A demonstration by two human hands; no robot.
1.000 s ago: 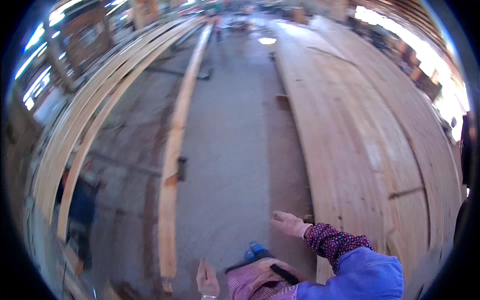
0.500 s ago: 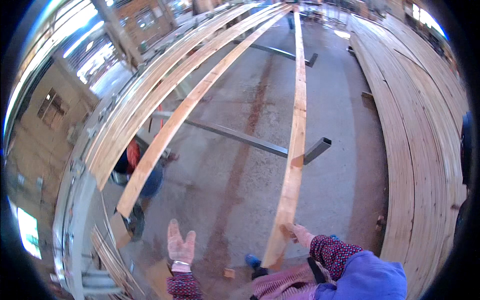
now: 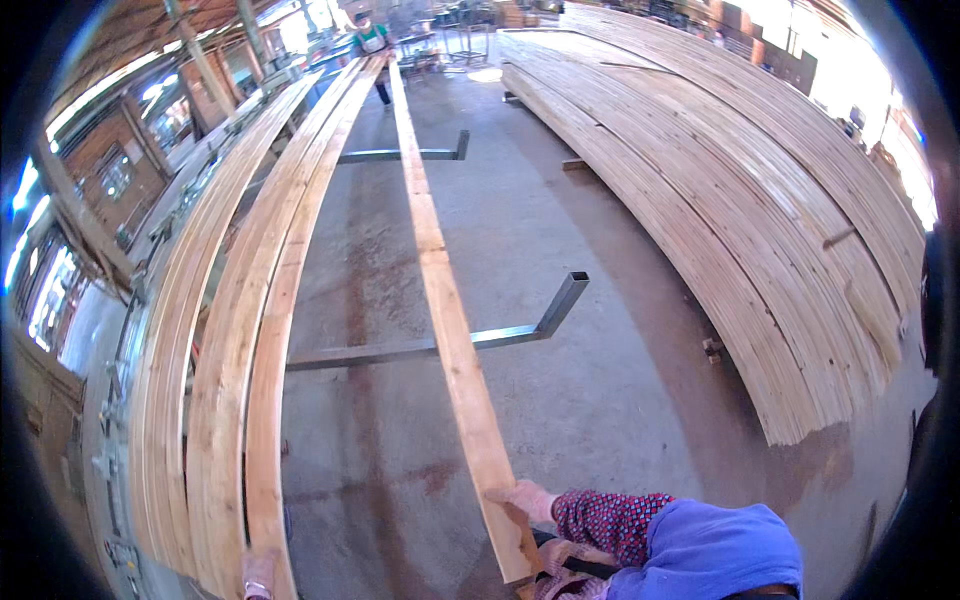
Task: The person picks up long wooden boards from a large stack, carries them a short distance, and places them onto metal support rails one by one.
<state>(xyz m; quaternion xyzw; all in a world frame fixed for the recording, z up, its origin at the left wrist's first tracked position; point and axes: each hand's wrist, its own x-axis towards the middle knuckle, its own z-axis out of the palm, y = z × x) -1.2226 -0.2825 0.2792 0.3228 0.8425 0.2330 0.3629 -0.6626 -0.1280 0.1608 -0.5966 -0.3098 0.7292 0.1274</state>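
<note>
A long narrow wooden board (image 3: 437,270) runs from near my body toward the far end of the floor. At its near end my right hand (image 3: 525,499) grips the right edge, fingers over the top face. Further left, several similar boards lie side by side, their near ends toward the lower edge. My left hand (image 3: 259,574) is at the near end of the rightmost of these boards (image 3: 288,300), seemingly touching it; its fingers are blurred and partly cut off by the picture's edge.
Metal support arms with upturned ends (image 3: 510,336) pass under the boards. To the right stands a broad stack of long planks (image 3: 680,200). A person in green (image 3: 372,40) stands at the boards' far ends. Machinery rails (image 3: 125,400) line the left side.
The view has swung right, so the boards sit further left in it. My left hand, spread in the air before, is now at a left board's end. My right hand keeps hold of its board.
</note>
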